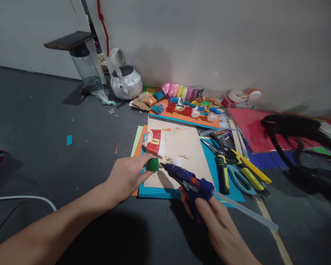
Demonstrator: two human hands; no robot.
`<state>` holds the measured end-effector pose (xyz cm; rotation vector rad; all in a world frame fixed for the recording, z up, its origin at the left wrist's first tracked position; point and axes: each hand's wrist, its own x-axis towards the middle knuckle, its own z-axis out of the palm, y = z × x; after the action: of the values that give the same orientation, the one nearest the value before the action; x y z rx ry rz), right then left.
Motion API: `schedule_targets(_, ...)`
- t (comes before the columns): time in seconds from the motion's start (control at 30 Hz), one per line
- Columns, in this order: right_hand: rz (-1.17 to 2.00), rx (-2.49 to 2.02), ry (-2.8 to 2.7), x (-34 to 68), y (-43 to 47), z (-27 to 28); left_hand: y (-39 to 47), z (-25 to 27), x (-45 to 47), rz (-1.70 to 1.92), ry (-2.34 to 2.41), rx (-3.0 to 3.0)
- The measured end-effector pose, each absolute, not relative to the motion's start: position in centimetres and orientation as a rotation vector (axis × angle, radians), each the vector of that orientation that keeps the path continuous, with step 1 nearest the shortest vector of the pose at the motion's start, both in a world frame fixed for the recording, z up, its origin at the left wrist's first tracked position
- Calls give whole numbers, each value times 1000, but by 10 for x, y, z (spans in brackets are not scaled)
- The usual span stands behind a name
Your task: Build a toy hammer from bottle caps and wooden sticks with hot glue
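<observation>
Between the thumb and fingers of my left hand (128, 175) is a small green bottle cap (153, 164). My right hand (209, 217) is wrapped round the handle of a blue hot glue gun (191, 180), with a long clear glue stick (248, 211) sticking out of its back. The gun's nozzle points left, close to the cap's right side; whether they touch I cannot tell. Below both lies a cream sheet (193, 140) on coloured papers. A red and white paper cup (156, 142) rests on its side just beyond my left hand.
To the right lie pliers (223, 171), blue-handled scissors (238, 180) and a yellow cutter (253, 167). Small paint pots (187, 110) and bagged clay (179, 91) stand behind the sheet. A metal kettle (126, 82) and a clear bottle (88, 73) stand at the back left.
</observation>
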<state>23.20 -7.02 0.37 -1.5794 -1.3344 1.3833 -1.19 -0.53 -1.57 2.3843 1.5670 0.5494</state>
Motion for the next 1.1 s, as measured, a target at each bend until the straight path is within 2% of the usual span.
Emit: schedule_targets(1.1, 1487, -1597, -1320, 237, -77, 4, 0, -13, -12, 551, 1476, 2209)
